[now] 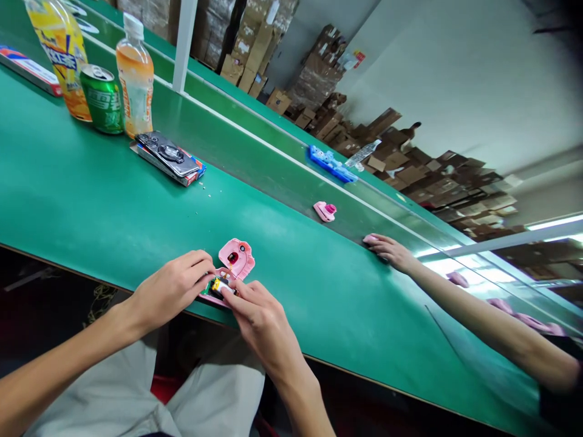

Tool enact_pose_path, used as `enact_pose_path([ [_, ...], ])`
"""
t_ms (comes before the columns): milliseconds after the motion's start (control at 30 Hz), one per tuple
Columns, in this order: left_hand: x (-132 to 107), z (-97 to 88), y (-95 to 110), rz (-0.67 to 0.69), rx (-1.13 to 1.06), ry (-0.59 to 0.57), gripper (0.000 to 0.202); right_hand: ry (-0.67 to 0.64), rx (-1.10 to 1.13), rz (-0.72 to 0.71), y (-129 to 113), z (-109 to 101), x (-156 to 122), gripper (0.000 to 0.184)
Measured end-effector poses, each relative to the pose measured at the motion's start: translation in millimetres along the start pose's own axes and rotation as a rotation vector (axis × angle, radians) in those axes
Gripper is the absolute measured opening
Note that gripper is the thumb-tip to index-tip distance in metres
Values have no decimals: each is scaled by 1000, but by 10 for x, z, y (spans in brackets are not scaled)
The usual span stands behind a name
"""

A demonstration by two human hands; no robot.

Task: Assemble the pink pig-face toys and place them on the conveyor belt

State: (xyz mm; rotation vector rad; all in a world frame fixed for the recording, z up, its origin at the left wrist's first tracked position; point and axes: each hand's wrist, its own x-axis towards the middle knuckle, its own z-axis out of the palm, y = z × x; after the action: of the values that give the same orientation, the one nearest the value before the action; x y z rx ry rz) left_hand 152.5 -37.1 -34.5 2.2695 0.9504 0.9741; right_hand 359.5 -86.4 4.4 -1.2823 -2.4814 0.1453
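Note:
A pink plastic toy shell lies opened near the front edge of the green table. A small circuit board with yellow and black parts shows inside its lower half. My left hand pinches the lower half from the left, fingers closed on it. My right hand presses its fingertips on the inner parts from the right, fingers curled.
Two drink bottles and a green can stand at the far left, beside a phone on a box. On the conveyor belt lie a pink part and a blue part. A co-worker's hand reaches onto the belt at right.

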Motion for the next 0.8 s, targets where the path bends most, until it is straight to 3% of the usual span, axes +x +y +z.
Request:
enact_pose_path([
  [167, -65, -22, -3, 134, 70, -73, 18, -28, -190, -55, -62, -41, -48, 36],
  [333, -131, -18, -68, 176, 77, -155, 36, 60, -237, -23, -108, 46, -106, 44],
  [533, -136, 6, -93, 146, 67, -139, 34, 513, -177, 67, -85, 457, -288, 27],
  [600, -143, 20, -91, 132, 76, -148, 35, 639, -139, 85, -37, 417, -284, 16],
  [667, -149, 36, -94, 129, 86, -151, 34, 700, -112, 143, 44, 217, -117, 15],
  [733, -152, 44, -101, 129, 96, -145, 30, 586, -155, 269, 129, -84, 252, 29],
  [767, -152, 43, -104, 127, 101, -142, 28, 423, -201, 339, 165, -239, 499, 38],
  [800, -151, 39, -106, 123, 106, -140, 28, 181, -263, 420, 196, -379, 770, 46],
])
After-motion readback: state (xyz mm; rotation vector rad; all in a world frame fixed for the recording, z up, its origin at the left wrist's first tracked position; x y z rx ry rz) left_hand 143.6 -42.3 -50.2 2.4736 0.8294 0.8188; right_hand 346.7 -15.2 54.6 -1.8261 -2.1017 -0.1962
